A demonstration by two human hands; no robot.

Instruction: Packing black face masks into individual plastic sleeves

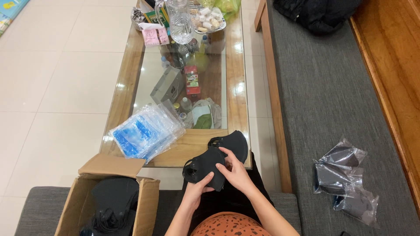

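— Looking at the head view, which step do you think is in hand?

— Both hands are on a black face mask (pixel 209 165), low in the middle of the frame, just in front of the near edge of the glass coffee table (pixel 234 65). The left hand (pixel 195 189) grasps it from below, fingers closed on the lower edge. The right hand (pixel 236 171) grasps its right side, fingertips pressing on the fabric. I judge she is flattening or folding it.

— And the next move calls for what?

— Probably a packet: a stack of clear blue-printed plastic bags (pixel 146 133) lies on the table, just left of the mask. One hand must let go to take one, I think.

— How does the mask look?

— Soft, matte black, curved, with ear loops at the left end. A second black mask (pixel 234 142) lies touching behind it. More black masks fill the cardboard box (pixel 74 205) at the lower left; bagged masks (pixel 345 179) lie on the grey sofa at the right.
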